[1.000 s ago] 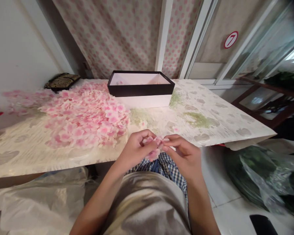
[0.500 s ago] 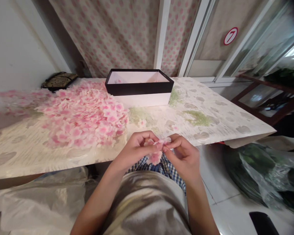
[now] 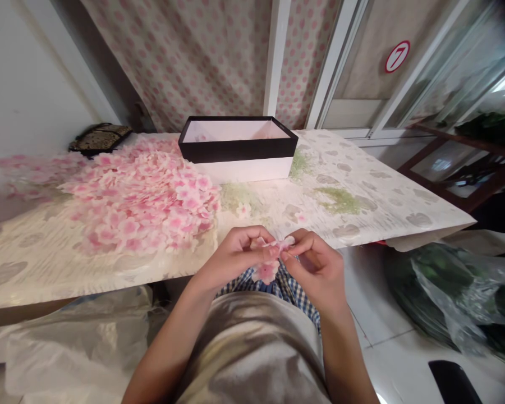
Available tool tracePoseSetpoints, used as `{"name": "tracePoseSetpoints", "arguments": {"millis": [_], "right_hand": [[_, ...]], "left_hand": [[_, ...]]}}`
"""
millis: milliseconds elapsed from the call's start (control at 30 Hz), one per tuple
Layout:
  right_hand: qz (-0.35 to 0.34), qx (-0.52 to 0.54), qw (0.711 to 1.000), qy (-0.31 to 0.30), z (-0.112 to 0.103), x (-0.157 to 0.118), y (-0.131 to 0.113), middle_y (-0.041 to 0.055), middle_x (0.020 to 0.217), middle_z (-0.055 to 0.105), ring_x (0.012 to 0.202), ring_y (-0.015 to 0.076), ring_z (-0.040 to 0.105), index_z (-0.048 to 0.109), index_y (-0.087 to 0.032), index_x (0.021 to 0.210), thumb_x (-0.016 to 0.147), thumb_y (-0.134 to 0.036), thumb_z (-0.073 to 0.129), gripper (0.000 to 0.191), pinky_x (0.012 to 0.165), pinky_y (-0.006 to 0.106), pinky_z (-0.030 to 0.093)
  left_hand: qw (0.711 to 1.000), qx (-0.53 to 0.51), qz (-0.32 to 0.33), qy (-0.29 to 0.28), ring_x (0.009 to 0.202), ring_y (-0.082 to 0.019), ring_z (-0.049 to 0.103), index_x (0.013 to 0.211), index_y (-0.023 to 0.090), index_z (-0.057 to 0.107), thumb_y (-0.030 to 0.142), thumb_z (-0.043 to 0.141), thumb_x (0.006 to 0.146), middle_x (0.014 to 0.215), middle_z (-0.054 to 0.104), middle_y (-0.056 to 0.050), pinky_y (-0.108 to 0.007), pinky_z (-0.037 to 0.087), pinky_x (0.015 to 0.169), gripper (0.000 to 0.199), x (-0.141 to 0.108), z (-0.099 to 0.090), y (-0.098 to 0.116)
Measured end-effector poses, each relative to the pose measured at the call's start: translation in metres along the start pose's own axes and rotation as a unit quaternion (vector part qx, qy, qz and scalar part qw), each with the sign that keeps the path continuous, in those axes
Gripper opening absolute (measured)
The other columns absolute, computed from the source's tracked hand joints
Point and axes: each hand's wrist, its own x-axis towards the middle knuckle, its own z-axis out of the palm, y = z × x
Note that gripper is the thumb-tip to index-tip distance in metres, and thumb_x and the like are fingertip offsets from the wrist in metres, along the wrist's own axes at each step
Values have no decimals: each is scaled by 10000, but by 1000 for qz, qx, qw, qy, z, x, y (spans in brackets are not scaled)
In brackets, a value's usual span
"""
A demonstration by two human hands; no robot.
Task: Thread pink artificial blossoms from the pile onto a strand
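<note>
Pink artificial flowers [image 3: 265, 272] are held above my lap, near the table's front edge. My left hand [image 3: 239, 252] pinches them between thumb and fingers, and one blossom hangs below its fingertips. From the other side my right hand [image 3: 313, 264] pinches at the same small cluster, thumb and forefinger closed on a pale petal edge. The fingertips of both hands almost meet, and they hide the exact grip. Left of my hands a large heap of pink and white flowers [image 3: 138, 196] spreads over the table.
A white box with a black rim [image 3: 239, 150] stands at the back, pink pieces inside. Green bits [image 3: 339, 201] and a few loose blossoms [image 3: 243, 210] lie on the patterned tablecloth [image 3: 387, 196]. A dark pouch [image 3: 100, 137] sits behind the heap; plastic-wrapped greenery [image 3: 441, 297] is on the floor.
Both hands keep pinching the flowers in nearly the same place. The petals between the fingertips have turned slightly, and the view has shifted a little.
</note>
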Motion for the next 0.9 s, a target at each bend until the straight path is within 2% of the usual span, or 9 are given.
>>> {"name": "tracePoseSetpoints", "arguments": {"millis": [167, 267, 400, 667, 767, 833, 900], "right_hand": [[61, -8, 998, -15, -3, 0, 0, -16, 810, 565, 752, 133, 557, 521, -240, 875, 830, -142, 623, 148, 676, 262, 451], [90, -67, 993, -44, -11, 1, 3, -10, 836, 594, 754, 137, 565, 530, -253, 1008, 846, -171, 606, 197, 681, 266, 449], [85, -119, 987, -66, -20, 3, 9, -5, 807, 610, 760, 143, 571, 599, -227, 891, 872, -207, 589, 29, 701, 276, 443], [99, -50, 993, -31, -22, 6, 9, -1, 789, 655, 729, 134, 615, 640, -218, 829, 827, -246, 671, 42, 669, 259, 489], [80, 0, 996, -35, -24, 5, 6, 4, 792, 685, 732, 134, 644, 672, -220, 790, 784, -202, 716, 48, 674, 262, 523], [69, 34, 996, -53, -27, 3, 3, -3, 767, 697, 695, 129, 652, 688, -231, 776, 763, -170, 740, 81, 637, 254, 531], [58, 69, 993, -77, -29, 0, -1, -11, 738, 703, 659, 128, 652, 702, -249, 794, 761, -149, 745, 113, 598, 255, 529]], "left_hand": [[999, 41, 4, -5, 488, -62, 515, 724, 119, 639, 310, 773, 721, 553, 585, 31, -160, 391, 479, 233, 0, -2, 1], [998, 68, 9, -2, 490, -70, 505, 706, 118, 631, 334, 771, 714, 547, 571, 28, -175, 383, 487, 257, 0, -3, 1], [995, 95, 24, 26, 511, -65, 496, 703, 115, 627, 348, 756, 736, 566, 569, 25, -173, 373, 501, 268, 0, -2, 1], [990, 101, 57, 78, 497, -89, 545, 732, 135, 617, 294, 706, 775, 573, 599, 22, -188, 425, 497, 187, 5, -6, -7], [961, 222, 119, 113, 557, -91, 586, 811, 154, 672, 184, 650, 791, 659, 665, 11, -171, 439, 520, 42, 1, -8, -4], [924, 319, 182, 106, 631, -100, 631, 829, 171, 692, 103, 580, 807, 737, 709, 2, -170, 469, 575, 134, -3, -7, 0], [884, 390, 249, 70, 692, -107, 660, 850, 180, 699, 53, 526, 821, 793, 733, -4, -177, 497, 645, 216, -8, -7, 4]]}}
